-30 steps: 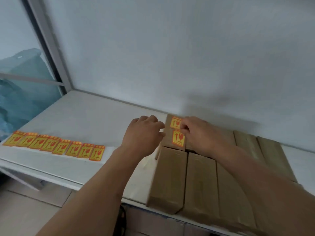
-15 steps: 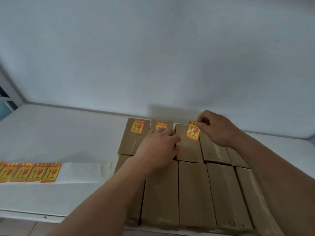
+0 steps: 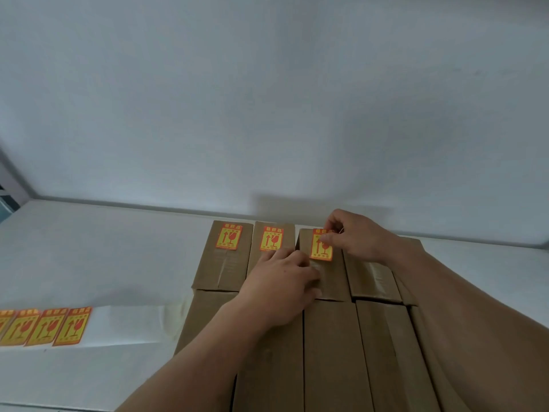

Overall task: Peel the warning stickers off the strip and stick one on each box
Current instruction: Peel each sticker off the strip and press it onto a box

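Brown cardboard boxes lie in two rows on the white table (image 3: 104, 251). The far-left box (image 3: 221, 269) and the second box (image 3: 269, 230) each carry a yellow-and-red warning sticker. On the third far box (image 3: 334, 278) lies another sticker (image 3: 322, 245), which my right hand (image 3: 355, 236) pinches at its top right corner. My left hand (image 3: 282, 286) rests flat across the boxes just below it, fingers together, holding nothing. The sticker strip (image 3: 44, 325) lies at the left, with its bare white backing stretching toward the boxes.
A pale wall (image 3: 267, 99) rises right behind the boxes. The near row of unlabelled boxes (image 3: 329, 352) runs toward me under my forearms. A grey frame post (image 3: 12, 185) stands at the far left.
The sticker in my right hand has come down onto the third far box. My left hand slid slightly right and now rests below it. The view shifted a little.
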The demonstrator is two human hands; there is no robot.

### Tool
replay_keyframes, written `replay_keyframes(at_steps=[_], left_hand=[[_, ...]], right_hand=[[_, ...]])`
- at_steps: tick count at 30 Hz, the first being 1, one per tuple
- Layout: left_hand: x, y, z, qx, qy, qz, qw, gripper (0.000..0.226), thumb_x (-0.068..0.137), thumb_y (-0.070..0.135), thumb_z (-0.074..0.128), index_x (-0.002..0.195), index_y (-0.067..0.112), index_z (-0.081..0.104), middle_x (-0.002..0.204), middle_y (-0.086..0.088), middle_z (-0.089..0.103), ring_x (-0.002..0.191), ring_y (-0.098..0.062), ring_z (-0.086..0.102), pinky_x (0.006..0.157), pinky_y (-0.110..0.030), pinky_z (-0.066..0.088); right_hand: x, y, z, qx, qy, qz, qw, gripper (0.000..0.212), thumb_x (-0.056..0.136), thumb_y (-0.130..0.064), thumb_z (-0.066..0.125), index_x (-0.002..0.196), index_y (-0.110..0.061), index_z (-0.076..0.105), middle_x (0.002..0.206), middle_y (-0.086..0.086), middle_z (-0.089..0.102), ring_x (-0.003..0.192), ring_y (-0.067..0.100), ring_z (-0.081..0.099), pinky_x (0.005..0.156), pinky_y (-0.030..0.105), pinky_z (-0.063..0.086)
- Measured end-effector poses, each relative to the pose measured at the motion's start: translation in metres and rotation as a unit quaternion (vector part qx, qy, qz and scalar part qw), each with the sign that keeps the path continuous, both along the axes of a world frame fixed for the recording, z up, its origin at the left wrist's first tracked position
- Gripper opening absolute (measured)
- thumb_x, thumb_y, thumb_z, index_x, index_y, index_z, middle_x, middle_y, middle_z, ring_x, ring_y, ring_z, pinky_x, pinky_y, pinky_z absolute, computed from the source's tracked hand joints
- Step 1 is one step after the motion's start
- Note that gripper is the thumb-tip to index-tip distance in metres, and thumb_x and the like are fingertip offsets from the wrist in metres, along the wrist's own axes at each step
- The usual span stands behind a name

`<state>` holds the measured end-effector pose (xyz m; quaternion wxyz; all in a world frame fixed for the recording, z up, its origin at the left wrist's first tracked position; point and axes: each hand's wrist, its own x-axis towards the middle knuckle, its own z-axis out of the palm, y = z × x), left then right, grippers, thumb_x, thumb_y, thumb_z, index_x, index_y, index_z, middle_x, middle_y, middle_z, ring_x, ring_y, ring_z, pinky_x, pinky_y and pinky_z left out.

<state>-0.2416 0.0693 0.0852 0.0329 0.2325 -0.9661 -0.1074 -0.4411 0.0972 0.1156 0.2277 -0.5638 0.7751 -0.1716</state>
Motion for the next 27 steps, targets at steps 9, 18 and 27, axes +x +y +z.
replay_keyframes(at_steps=[9,18,27], left_hand=[[0.002,0.0,-0.002,0.006,-0.001,0.005,1.0,0.04,0.096,0.051,0.038,0.132,0.037,0.05,0.134,0.006,0.046,0.132,-0.02,0.03,0.111,-0.043,0.02],[0.002,0.0,-0.001,0.005,0.002,0.005,1.0,0.039,0.096,0.051,0.038,0.132,0.037,0.049,0.135,0.006,0.046,0.132,-0.019,0.029,0.111,-0.042,0.019],[0.001,0.001,0.0,0.007,-0.003,0.006,1.0,0.039,0.097,0.05,0.038,0.132,0.037,0.048,0.136,0.006,0.044,0.133,-0.019,0.028,0.111,-0.043,0.018]], right_hand=[[0.001,-0.011,-0.01,0.019,0.018,0.004,1.0,0.019,0.09,-0.03,0.065,0.104,-0.022,0.054,0.096,-0.006,0.058,0.089,0.014,0.055,0.071,0.025,0.042],[-0.002,-0.012,-0.013,-0.003,-0.011,-0.009,1.0,0.007,0.093,-0.025,0.06,0.098,-0.02,0.06,0.094,-0.004,0.062,0.089,0.014,0.057,0.071,0.025,0.045],[-0.003,-0.012,-0.015,-0.005,-0.014,-0.005,1.0,0.003,0.093,-0.024,0.061,0.095,-0.023,0.06,0.091,-0.007,0.06,0.083,0.009,0.054,0.066,0.021,0.04]])
